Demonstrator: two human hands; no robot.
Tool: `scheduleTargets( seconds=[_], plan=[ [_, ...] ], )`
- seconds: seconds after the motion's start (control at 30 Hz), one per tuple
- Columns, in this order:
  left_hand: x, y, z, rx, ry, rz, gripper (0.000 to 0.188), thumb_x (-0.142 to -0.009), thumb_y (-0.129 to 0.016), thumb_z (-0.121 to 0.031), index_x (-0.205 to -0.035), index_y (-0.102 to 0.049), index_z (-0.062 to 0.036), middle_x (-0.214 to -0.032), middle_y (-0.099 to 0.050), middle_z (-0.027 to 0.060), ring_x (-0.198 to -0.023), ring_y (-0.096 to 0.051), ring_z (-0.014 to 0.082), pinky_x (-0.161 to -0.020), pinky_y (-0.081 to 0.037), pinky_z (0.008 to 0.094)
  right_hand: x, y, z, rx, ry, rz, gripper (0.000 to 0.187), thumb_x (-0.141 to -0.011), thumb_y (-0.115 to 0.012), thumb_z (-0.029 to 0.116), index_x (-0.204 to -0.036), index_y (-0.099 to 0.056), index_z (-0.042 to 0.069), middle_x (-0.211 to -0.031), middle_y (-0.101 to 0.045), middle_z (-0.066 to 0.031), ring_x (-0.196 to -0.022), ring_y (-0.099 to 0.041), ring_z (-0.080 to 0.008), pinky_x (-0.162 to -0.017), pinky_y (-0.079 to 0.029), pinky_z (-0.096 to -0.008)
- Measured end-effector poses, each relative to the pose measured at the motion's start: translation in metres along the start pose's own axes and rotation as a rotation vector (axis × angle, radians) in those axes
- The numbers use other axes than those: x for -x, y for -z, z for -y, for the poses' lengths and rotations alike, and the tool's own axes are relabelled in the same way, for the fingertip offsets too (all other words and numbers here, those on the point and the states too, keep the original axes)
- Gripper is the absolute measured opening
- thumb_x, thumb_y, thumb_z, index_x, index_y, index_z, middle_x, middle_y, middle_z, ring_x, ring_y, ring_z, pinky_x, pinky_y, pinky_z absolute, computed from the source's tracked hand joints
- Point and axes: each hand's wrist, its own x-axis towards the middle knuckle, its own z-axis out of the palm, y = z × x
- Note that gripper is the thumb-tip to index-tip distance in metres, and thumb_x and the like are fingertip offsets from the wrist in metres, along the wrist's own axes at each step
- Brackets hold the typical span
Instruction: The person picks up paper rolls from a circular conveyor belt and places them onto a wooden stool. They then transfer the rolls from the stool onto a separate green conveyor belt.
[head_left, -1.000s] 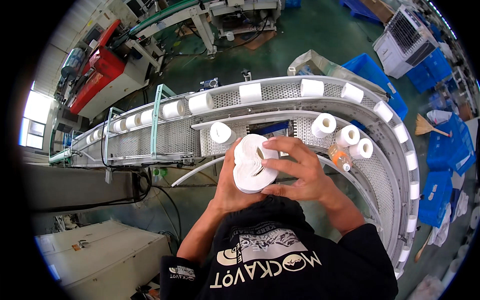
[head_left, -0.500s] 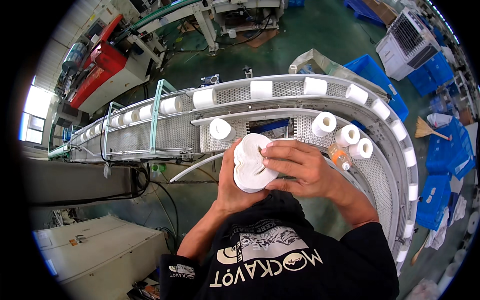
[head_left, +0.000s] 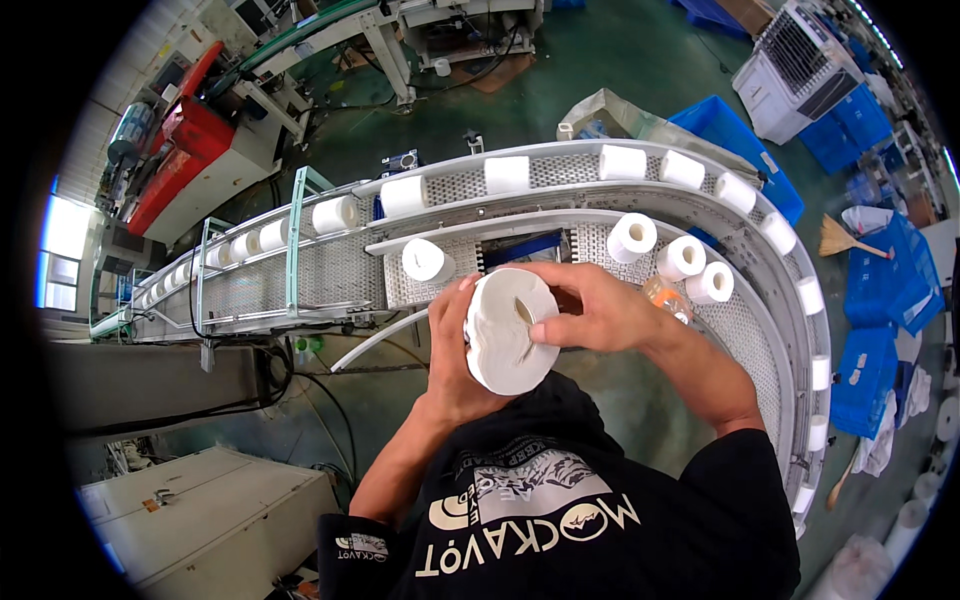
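In front of my chest I hold a white toilet paper roll [head_left: 497, 335] between both hands, its end face turned up. The roll is squashed, and its core is pressed into a narrow slit. My left hand [head_left: 450, 365] wraps round the left side. My right hand [head_left: 608, 308] grips the far right side, with its thumb on the end face beside the slit. Just beyond, a single white roll [head_left: 424, 262] stands on the inner conveyor. To the right stand three upright rolls [head_left: 681, 258] with round open cores, near a bottle with an orange label [head_left: 664, 297].
A curved outer conveyor [head_left: 450, 187] carries several rolls lying on their sides, sweeping round to my right. Green posts [head_left: 297, 240] rise from it at left. Blue crates [head_left: 865, 385], a broom [head_left: 845, 240] and an air cooler [head_left: 795, 75] stand right. A beige cabinet [head_left: 210, 510] is lower left.
The roll has gone from a pinched, two-lobed shape to a rounder one. My right fingers have moved off its end face to its far side, leaving the thumb there. The view has shifted slightly.
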Motion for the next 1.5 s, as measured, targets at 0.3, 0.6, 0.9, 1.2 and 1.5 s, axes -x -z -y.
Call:
scheduleTargets(
  seconds=[0.3,0.6,0.9,1.2,1.5],
  plan=[
    [-0.011,0.002,-0.006,-0.038,-0.1,-0.082,0.112,-0.057,-0.093,-0.011,-0.147,-0.028,0.0031,-0.137,-0.042,0.0245,-0.125,-0.045,0.0397,-0.101,-0.043,0.0466,-0.002,-0.001,0.009,-0.034,-0.001,0.045,0.068,-0.088,-0.068,0.012,-0.148,-0.04,-0.004,-0.132,-0.058,-0.0104,-0.122,-0.054,-0.0169,-0.106,-0.042,-0.0339],
    [-0.011,0.003,-0.008,-0.058,-0.127,-0.092,0.108,-0.062,-0.091,-0.015,-0.146,-0.027,0.0061,-0.139,-0.042,0.0262,-0.126,-0.045,0.0403,-0.103,-0.041,0.0486,0.0,-0.001,0.01,-0.074,0.008,0.034,0.07,-0.088,-0.071,0.017,-0.147,-0.041,-0.004,-0.134,-0.059,-0.0124,-0.124,-0.054,-0.0186,-0.107,-0.042,-0.0352],
    [-0.009,0.0,-0.01,-0.134,-0.165,-0.122,0.106,-0.059,-0.092,-0.014,-0.145,-0.032,0.002,-0.136,-0.042,0.0258,-0.123,-0.046,0.042,-0.099,-0.043,0.0507,-0.002,-0.007,0.005,-0.074,-0.002,-0.059,0.058,-0.08,-0.071,0.004,-0.136,-0.054,-0.001,-0.12,-0.065,-0.0085,-0.111,-0.061,-0.0161,-0.099,-0.048,-0.0326],
    [-0.015,-0.011,-0.005,-0.202,-0.027,0.031,0.108,-0.053,-0.091,-0.011,-0.144,-0.035,0.0002,-0.136,-0.044,0.0224,-0.125,-0.044,0.04,-0.104,-0.04,0.0493,-0.018,0.0,-0.023,0.318,-0.134,-0.236,0.051,-0.076,-0.069,-0.001,-0.126,-0.06,0.001,-0.111,-0.068,-0.0085,-0.101,-0.065,-0.0161,-0.088,-0.052,-0.0318],
    [0.022,0.008,0.018,1.09,0.88,-0.512,0.054,-0.088,-0.07,-0.021,-0.134,-0.049,-0.0013,-0.119,-0.063,0.0128,-0.112,-0.062,0.0238,-0.1,-0.049,0.0416,-0.028,-0.006,-0.056,0.029,0.056,-0.287,0.048,-0.089,-0.068,0.01,-0.133,-0.05,-0.001,-0.126,-0.061,-0.0126,-0.113,-0.062,-0.0224,-0.096,-0.052,-0.0367]
  ],
)
